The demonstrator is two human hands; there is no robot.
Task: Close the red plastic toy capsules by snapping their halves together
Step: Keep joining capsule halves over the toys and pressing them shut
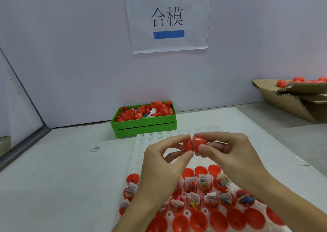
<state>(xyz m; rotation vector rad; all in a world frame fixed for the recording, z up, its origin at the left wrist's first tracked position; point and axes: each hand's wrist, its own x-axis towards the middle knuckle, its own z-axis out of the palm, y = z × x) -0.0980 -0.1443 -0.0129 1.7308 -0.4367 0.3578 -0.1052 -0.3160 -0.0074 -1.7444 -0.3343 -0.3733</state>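
**Red capsules against white, green and brown**

A glossy red capsule (194, 144) is held above a white moulded tray (141, 152). The tray's near rows hold red capsule halves (200, 221), several stuffed with clear packets (205, 182) showing multicoloured specks and white labels printed in black. Behind sits a bright green crate (144, 127) heaped with more red halves. The worktop (53, 178) is off-white, the wall (70, 54) pale lavender-grey. A white paper sign (168, 17) carries black characters and two solid blue bars. At right, a brown cardboard box (292, 99) holds red capsules.
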